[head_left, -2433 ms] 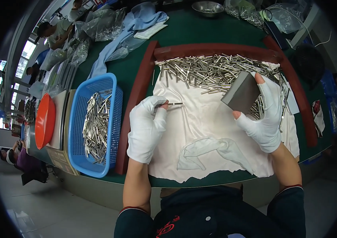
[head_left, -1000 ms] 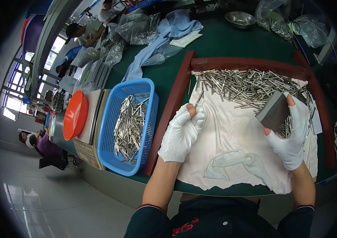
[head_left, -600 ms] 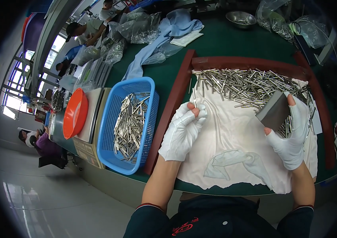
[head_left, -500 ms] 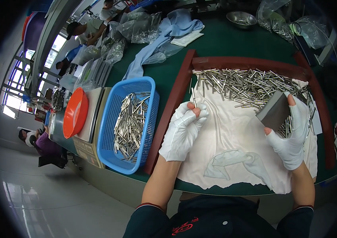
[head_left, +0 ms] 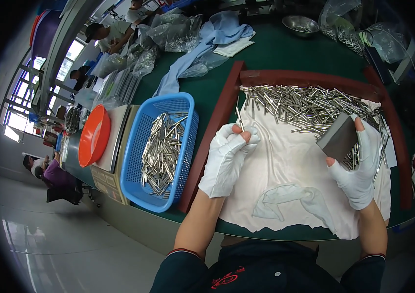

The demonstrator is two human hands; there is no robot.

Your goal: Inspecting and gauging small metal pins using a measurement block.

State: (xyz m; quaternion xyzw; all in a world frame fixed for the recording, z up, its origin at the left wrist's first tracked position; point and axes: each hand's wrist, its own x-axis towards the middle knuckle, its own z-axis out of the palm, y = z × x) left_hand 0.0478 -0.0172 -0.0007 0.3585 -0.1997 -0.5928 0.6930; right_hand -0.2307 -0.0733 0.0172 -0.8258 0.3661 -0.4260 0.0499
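My left hand (head_left: 228, 155), in a white glove with bare thumb and fingertip, pinches one thin shiny metal pin (head_left: 240, 118) that points up and away. My right hand (head_left: 361, 163), gloved the same way, grips a dark grey rectangular block (head_left: 338, 137) between thumb and fingers. Behind both hands spreads a heap of loose metal pins (head_left: 295, 105) on a pale cloth (head_left: 285, 161); some lie beneath the block. A crumpled whitish rag (head_left: 290, 198) rests on the cloth, between my forearms.
A dark red wooden frame (head_left: 310, 77) borders the cloth. To the left stand a blue plastic basket (head_left: 186, 161) of similar pins and an orange bowl (head_left: 94, 136) on a scale. A steel bowl (head_left: 300, 24) and plastic bags (head_left: 175, 31) lie farther back. Other people sit at far left.
The pin in my left hand has tilted slightly, with that hand shifting a little. My right hand and the block stay nearly still. The whole view has moved very slightly.
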